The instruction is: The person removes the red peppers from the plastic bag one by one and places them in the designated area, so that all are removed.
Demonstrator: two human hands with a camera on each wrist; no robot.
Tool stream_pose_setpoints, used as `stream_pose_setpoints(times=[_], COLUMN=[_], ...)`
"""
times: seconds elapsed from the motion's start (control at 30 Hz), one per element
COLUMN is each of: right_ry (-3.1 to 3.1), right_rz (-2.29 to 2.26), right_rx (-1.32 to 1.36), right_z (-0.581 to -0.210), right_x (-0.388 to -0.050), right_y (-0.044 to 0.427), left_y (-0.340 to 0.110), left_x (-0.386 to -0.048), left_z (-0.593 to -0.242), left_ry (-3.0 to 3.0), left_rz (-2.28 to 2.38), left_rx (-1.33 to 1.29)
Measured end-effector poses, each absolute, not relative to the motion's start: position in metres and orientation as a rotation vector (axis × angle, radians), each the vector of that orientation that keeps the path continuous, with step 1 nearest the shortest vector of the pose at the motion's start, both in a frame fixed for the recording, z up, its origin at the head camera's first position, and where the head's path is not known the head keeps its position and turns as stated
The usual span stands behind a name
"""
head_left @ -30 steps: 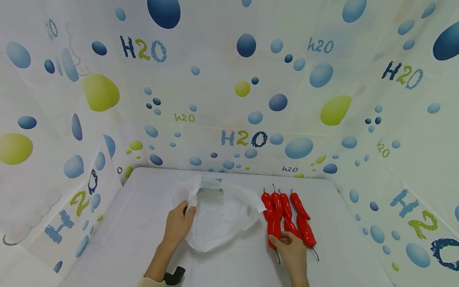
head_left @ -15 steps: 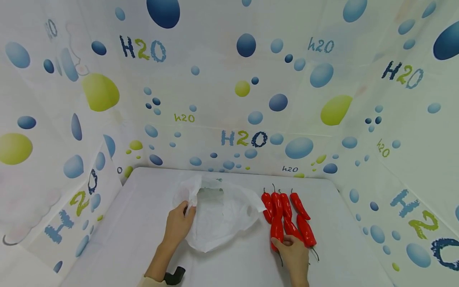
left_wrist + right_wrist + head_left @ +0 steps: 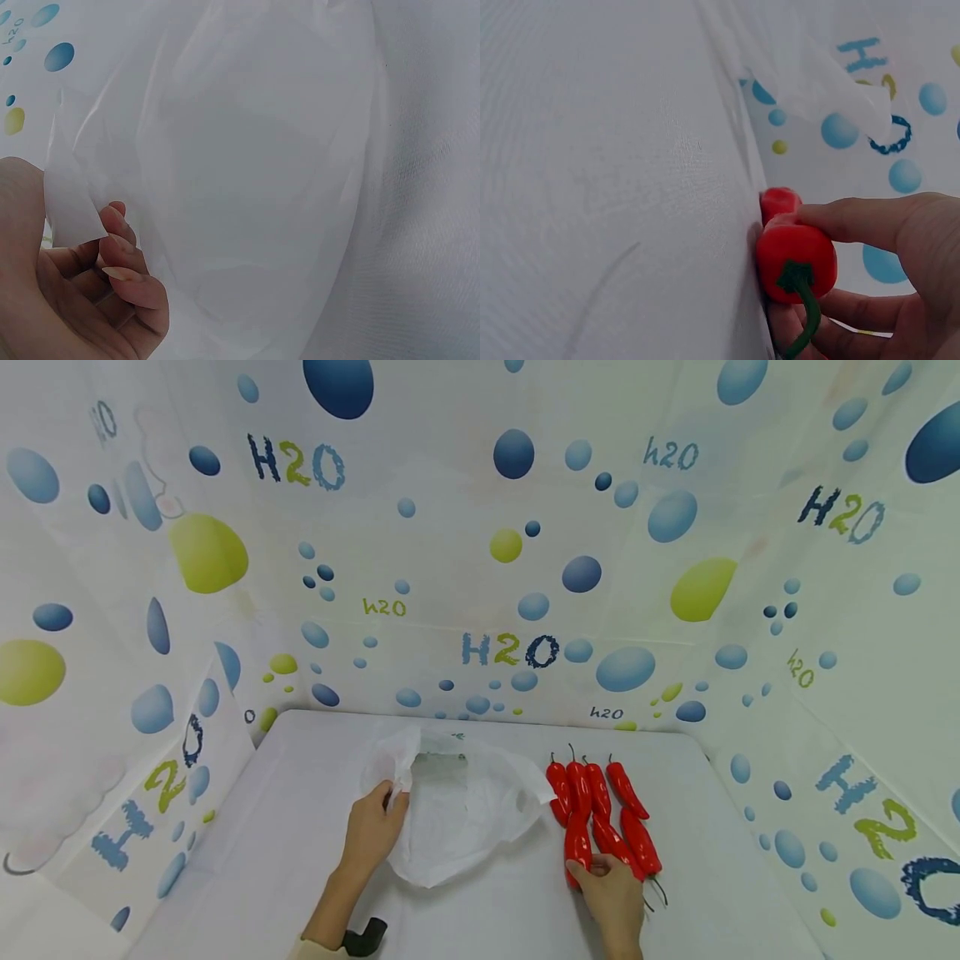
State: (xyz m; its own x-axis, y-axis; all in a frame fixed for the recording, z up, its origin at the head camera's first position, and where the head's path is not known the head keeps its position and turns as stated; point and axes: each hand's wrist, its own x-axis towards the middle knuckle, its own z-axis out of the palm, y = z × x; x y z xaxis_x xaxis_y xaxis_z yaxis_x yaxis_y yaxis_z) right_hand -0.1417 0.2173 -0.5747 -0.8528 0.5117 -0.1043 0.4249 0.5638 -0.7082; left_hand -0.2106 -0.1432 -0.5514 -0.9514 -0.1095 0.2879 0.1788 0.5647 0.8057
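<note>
A thin white plastic bag (image 3: 480, 810) lies spread in the middle of the table, with small green print at its far side. My left hand (image 3: 377, 827) pinches the bag's left edge; the left wrist view shows that hand's fingers (image 3: 135, 289) curled at the sheet's edge. To the bag's right lie several red chili peppers (image 3: 598, 789) in two rough rows. My right hand (image 3: 615, 897) grips the near left pepper (image 3: 577, 843) between thumb and fingers. In the right wrist view this pepper (image 3: 795, 259) points its green stem at the camera, low against the table.
The white-covered table (image 3: 720, 860) runs back to a curtain (image 3: 450, 527) printed with blue and green drops, which also hangs at both sides. Near my left wrist is a black curved object (image 3: 365, 937). Another red pepper (image 3: 638, 843) lies just right of my right hand.
My right hand and the pepper it holds have shifted slightly right and toward me. The pepper beside it shows more of its length. My left hand and the bag look unmoved.
</note>
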Motion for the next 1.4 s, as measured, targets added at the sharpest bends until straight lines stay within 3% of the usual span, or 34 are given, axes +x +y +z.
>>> stream_pose_setpoints(times=[0.37,1.1,1.4], right_ry=[-2.706,-2.616,-2.407], right_rz=[1.115,1.087,1.111], right_rx=[-0.906,-0.838,-0.632], right_z=[-0.568,-0.551,-0.541], right_x=[-0.141,-0.141,-0.148], right_y=[0.213,0.206,0.182], left_y=[-0.144,-0.147,-0.149], left_x=[-0.211,-0.211,-0.212], left_z=[-0.552,-0.550,-0.551], left_ry=[-2.494,-2.449,-2.442], left_rz=[-1.338,-1.342,-1.332], left_rx=[-0.052,-0.065,-0.066])
